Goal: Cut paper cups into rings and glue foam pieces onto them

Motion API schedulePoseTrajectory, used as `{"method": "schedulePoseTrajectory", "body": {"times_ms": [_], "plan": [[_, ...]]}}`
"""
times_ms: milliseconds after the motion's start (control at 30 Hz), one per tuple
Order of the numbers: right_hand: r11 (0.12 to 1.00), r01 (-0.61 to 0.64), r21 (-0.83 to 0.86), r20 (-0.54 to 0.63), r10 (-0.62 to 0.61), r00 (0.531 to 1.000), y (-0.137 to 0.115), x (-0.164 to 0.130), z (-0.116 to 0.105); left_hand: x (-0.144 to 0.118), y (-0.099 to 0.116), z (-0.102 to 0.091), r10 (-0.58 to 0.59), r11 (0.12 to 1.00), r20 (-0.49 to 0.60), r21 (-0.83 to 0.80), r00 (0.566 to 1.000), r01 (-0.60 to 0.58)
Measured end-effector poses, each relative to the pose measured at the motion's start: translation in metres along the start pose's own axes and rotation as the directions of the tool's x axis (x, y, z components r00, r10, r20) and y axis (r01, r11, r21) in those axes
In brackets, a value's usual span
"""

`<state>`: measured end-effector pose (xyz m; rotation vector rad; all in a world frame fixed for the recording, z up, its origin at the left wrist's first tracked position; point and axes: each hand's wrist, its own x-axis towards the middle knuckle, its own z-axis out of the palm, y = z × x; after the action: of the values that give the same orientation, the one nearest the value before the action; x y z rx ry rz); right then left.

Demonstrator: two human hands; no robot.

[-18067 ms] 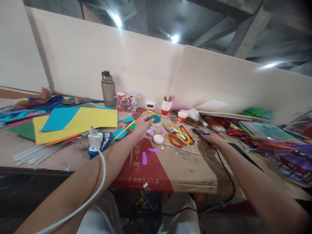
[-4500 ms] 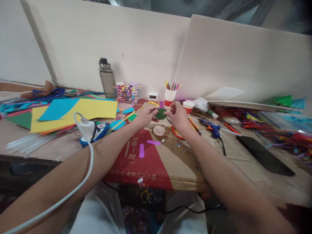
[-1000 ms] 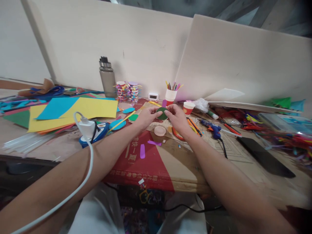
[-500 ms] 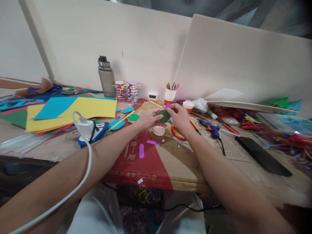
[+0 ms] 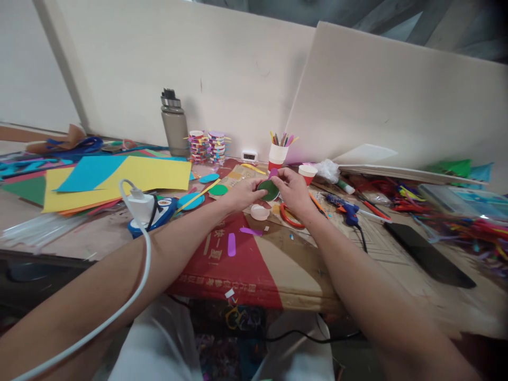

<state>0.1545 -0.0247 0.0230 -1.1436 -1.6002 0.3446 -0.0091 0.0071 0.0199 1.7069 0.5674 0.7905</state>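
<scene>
Between my two hands is a dark green disc with a pale edge. My left hand pinches its left side. At its upper right edge, the fingers of my right hand are closed on a purple strip that sticks up past the disc. Just below lies a small white round lid. Two more purple strips rest on the red and brown cardboard nearer to me. Orange-handled scissors lie under my right wrist.
A blue-handled glue gun and a black phone lie to the right. Coloured sheets, a power strip and a bottle stand left. A white cable crosses my left forearm. Behind are paper cups.
Both hands stay almost in place around the green disc and purple strip. The whole view has shifted very slightly; nothing has been let go.
</scene>
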Motion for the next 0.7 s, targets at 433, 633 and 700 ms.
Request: {"method": "schedulePoseTrajectory", "body": {"times_ms": [433,633,700], "plan": [[0.989,-0.142,-0.029,0.027,0.143,0.989,0.007,0.000,0.009,0.001,-0.007,0.004,-0.035,0.930,-0.067,-0.367,0.997,0.008],[0.977,-0.204,0.059,0.062,0.201,0.978,0.011,0.000,0.008,0.005,-0.006,-0.005,-0.110,0.974,-0.043,-0.202,0.993,0.099],[0.972,-0.224,0.077,0.062,0.219,0.974,0.011,0.000,0.009,0.005,-0.006,-0.006,-0.117,0.973,-0.045,-0.204,0.992,0.106]]}}
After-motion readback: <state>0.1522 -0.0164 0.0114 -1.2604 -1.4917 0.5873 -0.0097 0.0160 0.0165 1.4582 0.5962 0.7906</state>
